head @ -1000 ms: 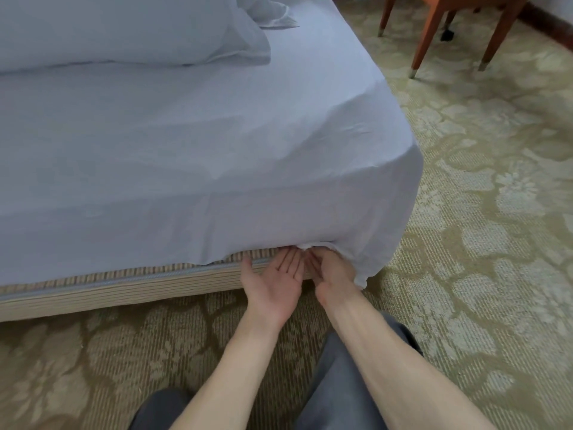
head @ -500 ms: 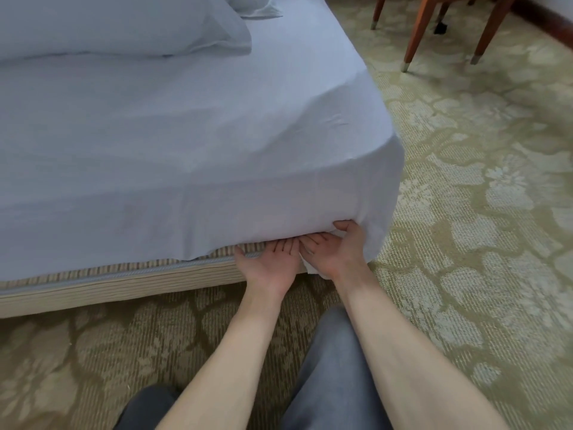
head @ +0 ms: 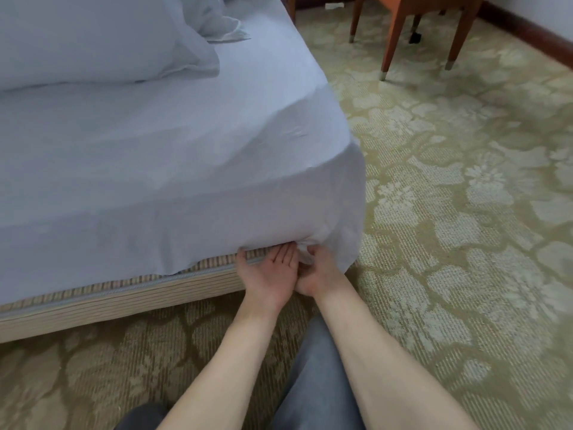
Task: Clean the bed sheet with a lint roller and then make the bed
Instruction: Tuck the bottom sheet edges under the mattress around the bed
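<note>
Where the cloth bunches at the low corner of the bed [head: 124,297], grips a wad of the sheet [head: 186,156] with the right hand [head: 319,273], fingers curled into the fold, back of the hand showing. Holds the left hand [head: 269,274] flat right beside it, touching along the edge, palm up, fingers straight and together, tips at the hanging hem, thumb out to the left; clasps nothing with it.

Just above the knuckles, sees the sheet pulled over the corner and hanging down the side. Farther left of the left hand, finds the hem loose and untucked, with the bed's striped base showing beneath. Up and away from the fingertips, looks across the sheet lying mostly smooth on top, with a few soft creases near the corner. Far beyond the hands, up to the left, makes out a pillow [head: 93,35] and some crumpled bedding [head: 223,24] resting on the sheet.

Below the wrists, between the bare forearms [head: 217,361], has a knee in grey trousers [head: 316,380]. To the right of the right hand and underneath, looks onto flowered green carpet [head: 449,212]. Far up to the right, well apart from the bed, catches wooden legs [head: 392,38] with metal tips and a dark skirting board [head: 527,35].
</note>
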Tool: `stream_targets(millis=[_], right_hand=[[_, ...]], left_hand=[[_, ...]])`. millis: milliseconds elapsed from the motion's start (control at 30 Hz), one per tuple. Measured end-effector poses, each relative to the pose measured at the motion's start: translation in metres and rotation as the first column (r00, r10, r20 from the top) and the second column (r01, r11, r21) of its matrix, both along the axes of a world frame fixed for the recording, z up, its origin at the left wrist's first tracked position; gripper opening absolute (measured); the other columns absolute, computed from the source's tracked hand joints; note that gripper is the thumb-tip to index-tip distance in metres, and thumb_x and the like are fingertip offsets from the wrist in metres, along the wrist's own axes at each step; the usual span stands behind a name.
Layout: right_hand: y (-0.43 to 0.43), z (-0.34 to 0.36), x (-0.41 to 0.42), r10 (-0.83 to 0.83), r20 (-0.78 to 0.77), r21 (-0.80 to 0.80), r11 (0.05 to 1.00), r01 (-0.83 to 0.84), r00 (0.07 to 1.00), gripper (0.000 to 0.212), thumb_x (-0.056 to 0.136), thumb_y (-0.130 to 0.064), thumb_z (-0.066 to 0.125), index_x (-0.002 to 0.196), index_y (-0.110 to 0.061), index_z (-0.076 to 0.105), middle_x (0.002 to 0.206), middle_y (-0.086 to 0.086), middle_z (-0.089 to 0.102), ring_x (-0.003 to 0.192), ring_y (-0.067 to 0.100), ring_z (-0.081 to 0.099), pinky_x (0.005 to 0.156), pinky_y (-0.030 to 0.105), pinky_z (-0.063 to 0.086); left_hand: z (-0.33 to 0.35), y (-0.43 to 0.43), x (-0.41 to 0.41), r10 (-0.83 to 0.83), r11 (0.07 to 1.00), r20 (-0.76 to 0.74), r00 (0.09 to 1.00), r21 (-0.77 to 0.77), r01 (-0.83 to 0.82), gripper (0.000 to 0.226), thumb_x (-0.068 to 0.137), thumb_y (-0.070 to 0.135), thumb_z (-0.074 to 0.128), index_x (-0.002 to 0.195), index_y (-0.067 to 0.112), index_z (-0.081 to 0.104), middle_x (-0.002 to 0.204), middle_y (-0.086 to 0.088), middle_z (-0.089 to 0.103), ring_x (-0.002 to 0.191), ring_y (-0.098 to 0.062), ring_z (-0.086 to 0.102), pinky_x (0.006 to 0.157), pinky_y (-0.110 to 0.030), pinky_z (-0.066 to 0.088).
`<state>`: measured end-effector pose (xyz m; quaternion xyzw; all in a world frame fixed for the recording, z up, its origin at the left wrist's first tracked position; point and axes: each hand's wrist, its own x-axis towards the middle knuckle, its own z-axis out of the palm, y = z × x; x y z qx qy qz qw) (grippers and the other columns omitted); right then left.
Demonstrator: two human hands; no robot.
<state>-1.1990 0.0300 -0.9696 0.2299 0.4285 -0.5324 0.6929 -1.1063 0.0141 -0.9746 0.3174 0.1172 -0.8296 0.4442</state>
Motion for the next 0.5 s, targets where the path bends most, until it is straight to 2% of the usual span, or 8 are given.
stream_targets(millis=[67, 133, 233, 300, 333, 400, 433, 500], right_hand=[[-0.003, -0.007, -0.004, 0.002, -0.051, 0.061, 0.998, 0.001, 0.999, 0.026, 0.103, -0.023, 0.05, 0.112, -0.002, 0.061, 0.104, 0.016, 0.067, 0.09, 0.027, 0.065, 0.076, 0.036, 0.055], [-0.003, -0.014, -0.006, -0.04, -0.103, 0.071, 0.996, 0.047, 0.994, 0.018, 0.105, -0.013, 0.045, 0.092, -0.003, 0.054, 0.091, 0.011, 0.057, 0.077, 0.021, 0.057, 0.08, 0.029, 0.056], [-0.005, -0.022, -0.009, -0.069, -0.167, 0.031, 0.997, 0.075, 0.983, 0.022, 0.105, -0.002, 0.039, 0.086, -0.007, 0.05, 0.088, 0.007, 0.052, 0.074, 0.014, 0.054, 0.064, 0.019, 0.057], [-0.003, -0.019, -0.012, -0.172, -0.135, 0.024, 0.984, 0.177, 0.976, 0.02, 0.102, 0.001, 0.047, 0.084, -0.004, 0.055, 0.085, 0.01, 0.057, 0.074, 0.015, 0.057, 0.086, 0.023, 0.056], [-0.002, -0.015, -0.015, -0.227, -0.13, 0.002, 0.973, 0.229, 0.965, 0.017, 0.1, 0.002, 0.05, 0.085, -0.001, 0.058, 0.086, 0.013, 0.06, 0.075, 0.016, 0.059, 0.095, 0.027, 0.054], [0.001, -0.01, -0.022, -0.283, -0.122, -0.06, 0.959, 0.277, 0.951, 0.013, 0.099, 0.0, 0.05, 0.097, 0.002, 0.062, 0.098, 0.017, 0.066, 0.088, 0.02, 0.066, 0.094, 0.031, 0.054], [0.003, -0.008, -0.026, -0.285, -0.118, -0.081, 0.957, 0.277, 0.951, 0.017, 0.099, -0.004, 0.049, 0.104, 0.004, 0.063, 0.106, 0.018, 0.067, 0.096, 0.024, 0.067, 0.092, 0.033, 0.055], [0.008, -0.006, -0.032, -0.284, -0.103, -0.093, 0.957, 0.275, 0.953, 0.032, 0.1, -0.015, 0.047, 0.119, 0.008, 0.059, 0.119, 0.023, 0.064, 0.11, 0.031, 0.065, 0.099, 0.037, 0.053]], left_hand=[[-0.002, 0.0, 0.006, -0.011, 1.0, 0.06, 0.998, -0.004, 0.011, 0.081, 0.098, 0.053, 0.053, 0.147, -0.01, 0.038, 0.143, -0.03, 0.05, 0.139, -0.037, 0.046, 0.123, -0.046, 0.029], [-0.004, -0.001, 0.014, 0.001, 1.0, 0.121, 0.993, -0.01, 0.001, 0.078, 0.1, 0.052, 0.052, 0.148, -0.008, 0.039, 0.143, -0.027, 0.052, 0.138, -0.035, 0.048, 0.122, -0.045, 0.031], [-0.004, -0.001, 0.018, -0.016, 0.999, 0.173, 0.985, -0.031, 0.022, 0.079, 0.099, 0.053, 0.052, 0.15, -0.007, 0.038, 0.145, -0.026, 0.051, 0.138, -0.033, 0.048, 0.122, -0.045, 0.031], [-0.001, 0.0, 0.013, -0.075, 0.995, 0.194, 0.978, -0.046, 0.085, 0.083, 0.096, 0.055, 0.054, 0.15, -0.006, 0.039, 0.146, -0.025, 0.05, 0.14, -0.032, 0.047, 0.122, -0.044, 0.03], [0.001, 0.0, 0.009, -0.088, 0.994, 0.191, 0.978, -0.045, 0.099, 0.085, 0.095, 0.057, 0.055, 0.15, -0.006, 0.038, 0.148, -0.025, 0.049, 0.141, -0.031, 0.045, 0.123, -0.043, 0.029], [0.002, 0.001, 0.001, -0.071, 0.996, 0.147, 0.987, -0.042, 0.078, 0.089, 0.092, 0.057, 0.057, 0.15, -0.007, 0.035, 0.15, -0.026, 0.046, 0.143, -0.032, 0.042, 0.124, -0.044, 0.028], [0.002, 0.002, -0.003, -0.049, 0.998, 0.117, 0.992, -0.038, 0.054, 0.091, 0.092, 0.057, 0.058, 0.151, -0.007, 0.034, 0.149, -0.027, 0.046, 0.142, -0.033, 0.043, 0.123, -0.044, 0.028], [-0.002, 0.003, -0.009, -0.013, 1.0, 0.064, 0.998, -0.027, 0.015, 0.092, 0.091, 0.057, 0.058, 0.152, -0.007, 0.033, 0.147, -0.027, 0.048, 0.14, -0.035, 0.045, 0.123, -0.045, 0.029]])
